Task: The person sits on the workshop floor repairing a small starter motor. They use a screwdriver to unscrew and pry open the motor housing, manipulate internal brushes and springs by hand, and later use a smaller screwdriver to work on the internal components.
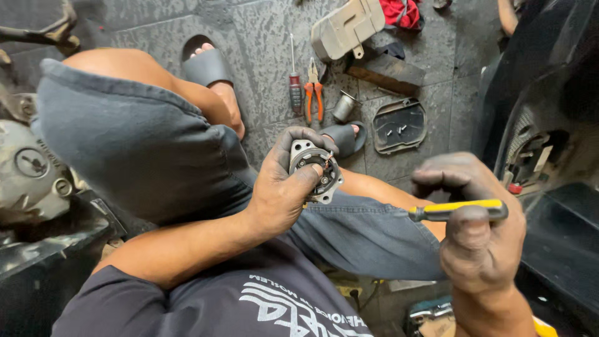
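The left hand (284, 184) grips a round metal motor part (316, 170) with copper windings visible inside, held above the person's knees. The right hand (477, 228) is closed around a yellow-handled screwdriver (458, 210), its dark shaft end pointing toward the part without touching it. On the grey tiled floor (262, 37) beyond lie a red-handled screwdriver (294, 84), orange-handled pliers (314, 93), a small metal cylinder (343, 106) and a dark cover plate (399, 125) holding loose screws.

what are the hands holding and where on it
The left hand grips a round metal motor part around its rim. The right hand holds a screwdriver by its yellow handle.
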